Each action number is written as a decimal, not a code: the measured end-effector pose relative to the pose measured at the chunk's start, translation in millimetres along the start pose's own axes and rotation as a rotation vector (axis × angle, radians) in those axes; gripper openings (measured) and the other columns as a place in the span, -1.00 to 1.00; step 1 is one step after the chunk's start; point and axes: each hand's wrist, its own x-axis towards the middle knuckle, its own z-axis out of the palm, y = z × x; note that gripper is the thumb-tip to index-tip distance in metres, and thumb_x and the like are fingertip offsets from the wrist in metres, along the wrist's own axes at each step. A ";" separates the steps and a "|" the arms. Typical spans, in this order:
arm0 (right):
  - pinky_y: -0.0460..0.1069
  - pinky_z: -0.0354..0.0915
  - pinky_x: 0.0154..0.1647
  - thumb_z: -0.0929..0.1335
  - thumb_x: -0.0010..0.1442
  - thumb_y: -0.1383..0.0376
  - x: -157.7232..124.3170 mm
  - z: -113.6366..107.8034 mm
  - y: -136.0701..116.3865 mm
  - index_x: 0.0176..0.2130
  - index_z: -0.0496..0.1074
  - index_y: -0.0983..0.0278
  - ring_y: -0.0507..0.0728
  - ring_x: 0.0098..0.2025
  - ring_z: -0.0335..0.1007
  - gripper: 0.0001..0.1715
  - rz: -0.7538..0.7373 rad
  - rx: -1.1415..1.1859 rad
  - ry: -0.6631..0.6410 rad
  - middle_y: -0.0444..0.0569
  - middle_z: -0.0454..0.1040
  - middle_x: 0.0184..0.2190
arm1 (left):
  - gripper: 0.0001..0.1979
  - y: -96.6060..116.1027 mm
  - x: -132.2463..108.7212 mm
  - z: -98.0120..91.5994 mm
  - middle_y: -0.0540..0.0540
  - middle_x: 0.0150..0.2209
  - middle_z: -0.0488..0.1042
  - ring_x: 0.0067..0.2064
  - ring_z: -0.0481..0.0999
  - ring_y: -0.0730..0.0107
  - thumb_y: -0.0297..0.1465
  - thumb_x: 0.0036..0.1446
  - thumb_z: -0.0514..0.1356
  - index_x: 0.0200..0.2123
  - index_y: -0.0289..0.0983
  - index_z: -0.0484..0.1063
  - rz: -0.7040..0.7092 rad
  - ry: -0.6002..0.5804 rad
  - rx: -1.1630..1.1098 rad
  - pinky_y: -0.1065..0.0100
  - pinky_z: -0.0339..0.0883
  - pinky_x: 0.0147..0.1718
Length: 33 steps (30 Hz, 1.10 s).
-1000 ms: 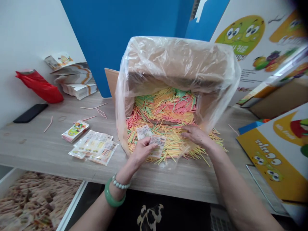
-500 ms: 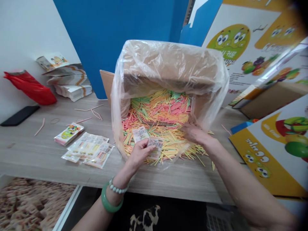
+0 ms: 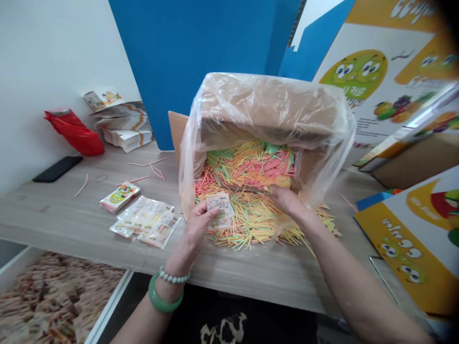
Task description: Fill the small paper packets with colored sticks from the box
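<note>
My left hand (image 3: 198, 223) pinches small printed clear packets (image 3: 219, 213) between thumb and fingers, in front of an open carton. The carton (image 3: 265, 106), lined with a clear plastic bag (image 3: 190, 162), lies with its opening towards me. Thin coloured sticks (image 3: 247, 224), yellow, pink, green and orange, fill it and spill over its front edge. Inside the opening, my right hand (image 3: 286, 199) reaches over the sticks with its fingers drawn together. Its fingertips are at the sticks, and what they hold, if anything, is too small to make out.
Left of the carton lie several filled packets (image 3: 148, 220) and a small printed box (image 3: 120, 196). Loose sticks (image 3: 147, 163), a black phone-like slab (image 3: 57, 169), a red bag (image 3: 75, 133) and stacked cartons (image 3: 124, 126) stand farther left. Large printed boxes (image 3: 405, 239) flank the right side.
The view has shifted, so the scene sits farther right. My right hand has moved inward and left over the sticks. The packets in my left hand are now more closely stacked.
</note>
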 end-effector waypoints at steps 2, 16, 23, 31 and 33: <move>0.01 0.38 -0.30 0.32 0.32 0.22 2.7 2.2 -7.4 -0.24 0.44 0.27 0.13 -0.31 0.46 -0.84 0.046 0.038 0.040 -0.01 0.50 -0.36 | -0.69 0.0 1.3 -4.6 -0.08 -0.28 0.66 -0.27 0.57 0.35 -0.32 -0.16 0.46 -0.27 -0.28 0.64 -0.010 0.019 -0.016 0.34 0.43 -0.21; 0.00 0.33 -0.15 0.49 -0.01 0.12 -27.2 52.1 -122.4 -0.30 0.43 0.21 0.10 -0.25 0.39 -0.69 0.167 1.086 -0.001 -0.13 0.51 -0.34 | -0.79 -9.2 11.2 5.9 -0.10 -0.24 0.64 -0.23 0.56 0.31 -0.33 0.01 0.34 -0.25 -0.27 0.60 0.061 -0.096 0.091 0.24 0.45 -0.14; 0.11 0.39 -0.12 0.45 -0.01 0.05 -27.5 67.5 -122.4 -0.31 0.46 0.16 0.20 -0.25 0.44 -0.69 0.103 1.178 0.034 -0.05 0.56 -0.32 | -0.68 -19.5 34.6 42.3 -0.21 0.22 0.46 0.29 0.35 0.05 -0.45 0.05 0.23 -0.09 -0.26 0.58 0.283 -0.306 0.430 0.05 0.10 0.32; 0.08 0.37 -0.14 0.42 -0.03 0.20 -24.6 65.1 -129.3 -0.39 0.44 0.18 0.16 -0.29 0.43 -0.85 0.158 1.269 0.055 -0.12 0.53 -0.37 | -0.87 -15.6 31.6 38.5 -0.04 -0.30 0.58 -0.24 0.52 0.34 -0.31 0.11 0.29 -0.33 -0.26 0.54 0.256 -0.214 0.144 0.30 0.40 -0.14; 0.06 0.33 -0.09 0.38 0.01 0.23 -25.5 59.2 -128.2 -0.40 0.41 0.19 0.15 -0.26 0.43 -0.90 0.164 1.220 0.098 -0.13 0.52 -0.39 | -0.85 -9.2 30.1 32.1 -0.03 -0.29 0.58 -0.25 0.51 0.37 -0.32 0.08 0.32 -0.29 -0.25 0.54 0.239 -0.130 0.066 0.33 0.40 -0.17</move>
